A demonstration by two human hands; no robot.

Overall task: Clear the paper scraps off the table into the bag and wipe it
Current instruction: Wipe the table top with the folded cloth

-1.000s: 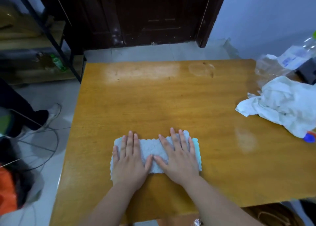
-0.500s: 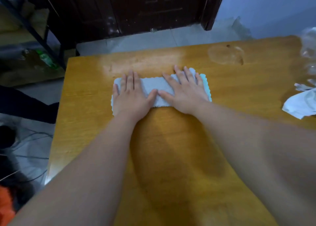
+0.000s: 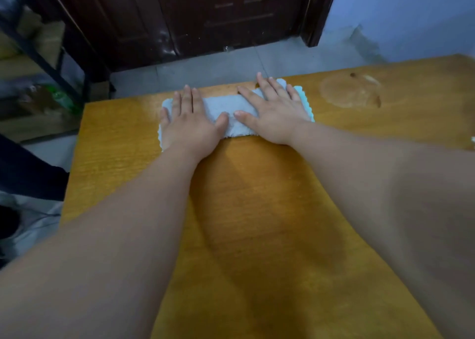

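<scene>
A folded light-blue cloth (image 3: 231, 107) lies flat at the far edge of the orange wooden table (image 3: 257, 210). My left hand (image 3: 190, 125) presses palm-down on the cloth's left half, fingers stretched forward. My right hand (image 3: 272, 112) presses palm-down on its right half, fingertips reaching the table's far edge. Both arms are fully stretched across the tabletop. The bag and paper scraps are out of view, except a tiny white sliver (image 3: 473, 139) at the right border.
A pale round stain (image 3: 349, 92) marks the table to the right of the cloth. Beyond the far edge are grey floor and a dark door (image 3: 205, 17). A black metal shelf (image 3: 38, 56) with a green bottle (image 3: 61, 97) stands at the left.
Both hands have pushed the cloth from the table's near side across to its far edge. The view has followed forward, and the white bag at the right has left the frame.
</scene>
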